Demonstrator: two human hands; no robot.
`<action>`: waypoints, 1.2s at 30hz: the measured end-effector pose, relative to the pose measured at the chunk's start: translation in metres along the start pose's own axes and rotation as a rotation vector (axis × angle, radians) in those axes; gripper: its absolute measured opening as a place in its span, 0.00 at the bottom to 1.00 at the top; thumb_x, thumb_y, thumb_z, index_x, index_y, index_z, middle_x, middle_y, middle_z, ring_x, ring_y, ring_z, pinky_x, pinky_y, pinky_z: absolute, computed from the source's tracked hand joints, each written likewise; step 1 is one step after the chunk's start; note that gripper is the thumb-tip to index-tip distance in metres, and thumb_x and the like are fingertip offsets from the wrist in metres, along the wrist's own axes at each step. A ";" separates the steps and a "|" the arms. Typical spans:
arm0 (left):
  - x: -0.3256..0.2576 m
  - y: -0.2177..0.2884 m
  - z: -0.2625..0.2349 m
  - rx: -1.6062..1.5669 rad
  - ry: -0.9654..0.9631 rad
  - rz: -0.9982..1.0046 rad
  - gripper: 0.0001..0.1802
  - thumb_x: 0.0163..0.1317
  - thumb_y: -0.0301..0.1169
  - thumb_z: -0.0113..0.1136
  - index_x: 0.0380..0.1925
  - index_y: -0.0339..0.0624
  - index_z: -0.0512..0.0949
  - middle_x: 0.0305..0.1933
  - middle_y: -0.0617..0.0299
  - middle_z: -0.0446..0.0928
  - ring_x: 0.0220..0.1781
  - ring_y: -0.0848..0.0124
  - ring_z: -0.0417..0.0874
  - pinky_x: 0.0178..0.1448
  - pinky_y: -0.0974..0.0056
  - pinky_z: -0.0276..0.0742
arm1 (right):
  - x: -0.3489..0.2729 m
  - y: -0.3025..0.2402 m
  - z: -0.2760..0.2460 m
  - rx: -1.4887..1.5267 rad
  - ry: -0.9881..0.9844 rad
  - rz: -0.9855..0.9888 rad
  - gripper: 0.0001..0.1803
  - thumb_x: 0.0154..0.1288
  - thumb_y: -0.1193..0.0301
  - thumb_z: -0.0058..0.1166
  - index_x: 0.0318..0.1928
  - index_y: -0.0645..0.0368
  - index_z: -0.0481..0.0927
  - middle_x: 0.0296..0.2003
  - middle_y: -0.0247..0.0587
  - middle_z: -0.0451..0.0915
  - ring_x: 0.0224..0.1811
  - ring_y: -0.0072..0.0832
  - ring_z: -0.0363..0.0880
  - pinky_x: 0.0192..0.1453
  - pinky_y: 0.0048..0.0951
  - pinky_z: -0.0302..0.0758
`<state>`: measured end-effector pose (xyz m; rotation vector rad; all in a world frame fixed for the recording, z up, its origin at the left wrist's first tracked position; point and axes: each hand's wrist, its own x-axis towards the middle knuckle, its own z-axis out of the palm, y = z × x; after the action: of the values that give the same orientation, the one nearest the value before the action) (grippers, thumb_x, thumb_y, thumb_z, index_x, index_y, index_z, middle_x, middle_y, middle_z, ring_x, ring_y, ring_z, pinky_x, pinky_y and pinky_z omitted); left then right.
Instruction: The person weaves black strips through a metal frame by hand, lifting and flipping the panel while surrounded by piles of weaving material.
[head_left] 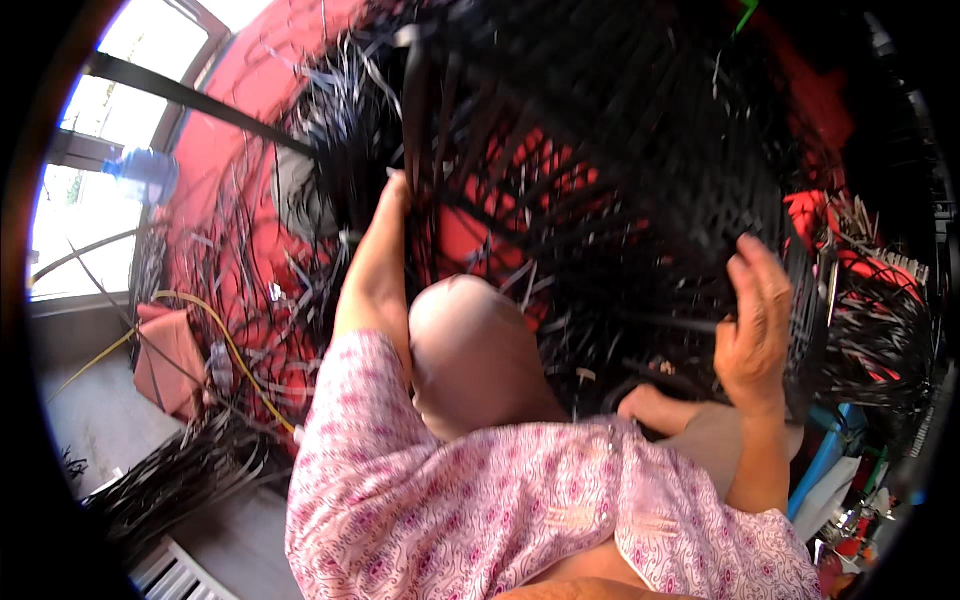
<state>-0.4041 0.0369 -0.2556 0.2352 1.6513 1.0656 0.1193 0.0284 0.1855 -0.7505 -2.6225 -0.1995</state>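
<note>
A large black woven piece of flat strips (620, 130), perhaps a basket in the making, fills the upper middle and right. My right hand (756, 315) is raised at its right side, fingers stretched out and holding nothing; whether the fingertips touch the weave I cannot tell. My left arm reaches forward to the left end of the weave. Only part of my left hand (398, 186) shows among dark hanging strips (418, 110), and its fingers are hidden. Beside it hangs a thick bunch of loose black strips (350, 150).
Loose strips litter the red floor covering (225, 150). At the left are a window (100, 220), a blue water bottle (145, 175), a pink cloth (170, 360) and a strip bundle (180, 465). A white slatted item (180, 572) stands lower left; more strips (870, 330) pile at right.
</note>
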 end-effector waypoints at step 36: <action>-0.409 0.139 0.227 1.165 -0.264 1.516 0.47 0.47 0.57 0.70 0.64 0.45 0.69 0.68 0.57 0.67 0.72 0.57 0.62 0.74 0.53 0.54 | -0.106 -0.027 0.010 0.061 0.014 0.378 0.56 0.38 0.52 0.75 0.68 0.56 0.62 0.65 0.50 0.64 0.71 0.43 0.58 0.72 0.46 0.54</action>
<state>-0.1048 -0.0239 0.1249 2.5259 1.5046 0.7717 0.1838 -0.0429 0.1317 -1.1954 -2.4044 -0.0149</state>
